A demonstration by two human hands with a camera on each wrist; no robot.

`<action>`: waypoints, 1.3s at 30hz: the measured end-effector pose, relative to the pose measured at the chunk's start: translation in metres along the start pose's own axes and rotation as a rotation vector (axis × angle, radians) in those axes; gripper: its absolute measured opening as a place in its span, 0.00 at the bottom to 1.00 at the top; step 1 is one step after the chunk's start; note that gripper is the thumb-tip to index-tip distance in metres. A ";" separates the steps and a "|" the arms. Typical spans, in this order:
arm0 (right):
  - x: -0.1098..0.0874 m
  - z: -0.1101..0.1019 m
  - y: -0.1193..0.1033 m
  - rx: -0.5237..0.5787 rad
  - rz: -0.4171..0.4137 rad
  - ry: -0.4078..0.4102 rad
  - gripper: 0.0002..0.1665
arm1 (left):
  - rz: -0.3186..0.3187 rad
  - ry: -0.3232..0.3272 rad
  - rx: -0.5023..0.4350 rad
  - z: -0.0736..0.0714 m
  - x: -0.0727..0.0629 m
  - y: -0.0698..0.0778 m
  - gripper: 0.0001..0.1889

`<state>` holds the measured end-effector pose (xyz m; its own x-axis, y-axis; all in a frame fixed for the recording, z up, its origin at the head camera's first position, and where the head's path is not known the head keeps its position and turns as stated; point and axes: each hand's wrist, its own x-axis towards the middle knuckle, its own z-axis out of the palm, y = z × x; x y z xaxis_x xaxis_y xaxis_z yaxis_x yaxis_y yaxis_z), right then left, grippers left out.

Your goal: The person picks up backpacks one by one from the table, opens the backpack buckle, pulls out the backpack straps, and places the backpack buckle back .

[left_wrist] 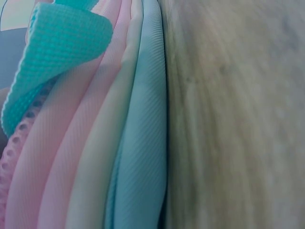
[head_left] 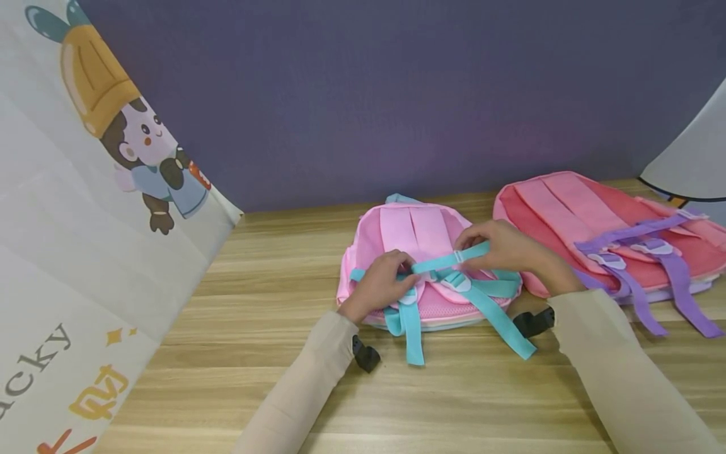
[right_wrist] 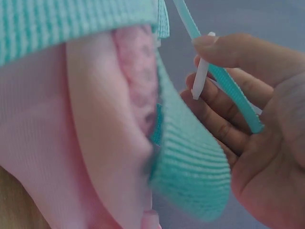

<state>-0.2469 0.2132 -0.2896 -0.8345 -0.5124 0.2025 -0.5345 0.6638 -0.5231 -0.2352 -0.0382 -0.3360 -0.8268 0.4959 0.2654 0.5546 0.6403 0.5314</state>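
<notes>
A pink backpack (head_left: 367, 233) lies on the wooden table with its shoulder straps facing up. Across it runs a teal chest strap (head_left: 435, 263), stretched between the two hands. My left hand (head_left: 381, 282) pinches the strap's left end over the backpack's middle. In the head view my right hand (head_left: 505, 247) is at the other end. The right wrist view has its thumb and fingers pinching the teal strap at a white slider buckle (right_wrist: 202, 76), with a loose end across the palm. Teal webbing tails (head_left: 413, 334) hang over the backpack's near edge.
A second, coral-pink backpack (head_left: 612, 208) with purple straps (head_left: 683, 293) lies close on the right. Behind stands a dark purple panel (head_left: 397, 101). A white printed sheet (head_left: 113, 265) borders the wooden table (head_left: 261, 315) on the left.
</notes>
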 end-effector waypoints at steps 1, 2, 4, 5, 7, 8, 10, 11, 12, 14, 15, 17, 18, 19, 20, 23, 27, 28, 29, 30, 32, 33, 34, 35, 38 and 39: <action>0.000 0.000 0.000 0.001 -0.001 0.000 0.14 | 0.000 0.000 0.000 0.000 0.000 0.000 0.11; -0.001 0.000 0.001 0.006 -0.002 0.000 0.14 | 0.000 0.001 0.001 0.000 0.000 0.000 0.11; -0.002 -0.001 0.001 0.009 0.001 0.002 0.13 | -0.002 0.001 0.003 0.001 0.000 0.000 0.11; -0.002 -0.002 0.001 0.010 0.004 0.003 0.13 | -0.002 0.002 0.004 0.001 0.000 0.000 0.11; -0.003 -0.003 0.002 0.009 0.018 0.006 0.13 | -0.002 0.003 0.006 0.001 0.000 0.000 0.11; -0.004 -0.003 0.002 0.010 0.022 0.006 0.13 | -0.003 0.003 0.007 0.001 0.000 0.000 0.11; -0.005 -0.004 0.001 0.006 0.029 0.005 0.13 | -0.003 0.003 0.006 0.001 0.000 0.000 0.11; -0.005 -0.005 0.001 0.006 0.027 0.003 0.13 | -0.003 0.003 0.005 0.001 0.000 0.000 0.11; -0.005 -0.005 0.001 0.008 0.027 0.002 0.13 | -0.003 0.002 0.005 0.001 0.000 0.000 0.11; -0.005 -0.006 0.002 0.012 0.022 0.003 0.12 | -0.005 0.001 0.004 0.001 0.000 0.000 0.11; -0.006 -0.007 0.003 0.011 0.022 0.004 0.12 | -0.006 0.001 0.003 0.001 0.001 -0.001 0.11; -0.006 -0.008 0.005 0.017 0.021 0.005 0.12 | -0.006 -0.002 0.004 0.001 0.001 -0.001 0.11; -0.006 -0.008 0.006 0.019 0.020 0.007 0.12 | -0.006 -0.002 0.004 0.001 0.001 -0.001 0.11; -0.007 -0.009 0.007 0.020 0.020 0.009 0.12 | -0.006 -0.003 0.005 0.001 0.000 -0.001 0.11; -0.007 -0.009 0.007 0.023 0.018 0.010 0.13 | -0.005 -0.003 0.005 0.001 0.000 -0.001 0.11; -0.008 -0.010 0.009 0.027 0.011 0.014 0.14 | -0.004 -0.004 0.006 0.001 0.000 -0.001 0.11; -0.009 -0.012 0.010 0.030 0.013 0.022 0.15 | -0.003 -0.004 0.007 0.001 0.001 0.000 0.11; -0.010 -0.013 0.010 0.028 0.014 0.024 0.15 | -0.003 -0.003 0.007 0.001 0.001 0.000 0.11; -0.010 -0.014 0.011 0.029 0.015 0.025 0.15 | -0.003 -0.002 0.007 0.001 0.001 0.000 0.11; -0.010 -0.014 0.011 0.027 0.015 0.023 0.15 | -0.002 0.000 0.005 0.001 0.001 0.000 0.11; -0.010 -0.015 0.013 0.026 0.011 0.019 0.15 | 0.001 0.003 0.007 0.001 0.001 0.000 0.11; -0.010 -0.016 0.014 0.024 0.008 0.016 0.15 | 0.003 0.004 0.009 0.001 0.001 0.000 0.11; -0.010 -0.016 0.014 0.022 0.009 0.014 0.14 | 0.005 0.004 0.012 0.001 0.001 -0.001 0.11; -0.010 -0.017 0.015 0.023 0.009 0.011 0.14 | 0.007 0.005 0.014 0.002 0.001 -0.001 0.11; -0.010 -0.017 0.015 0.029 0.017 0.004 0.14 | 0.009 0.009 0.019 0.002 0.000 -0.002 0.11; -0.011 -0.017 0.016 0.030 0.021 0.001 0.14 | 0.007 0.009 0.019 0.002 0.000 -0.002 0.11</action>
<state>-0.2488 0.2384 -0.2855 -0.8456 -0.4981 0.1918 -0.5126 0.6577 -0.5520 -0.2360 -0.0384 -0.3383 -0.8236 0.4954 0.2763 0.5622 0.6481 0.5137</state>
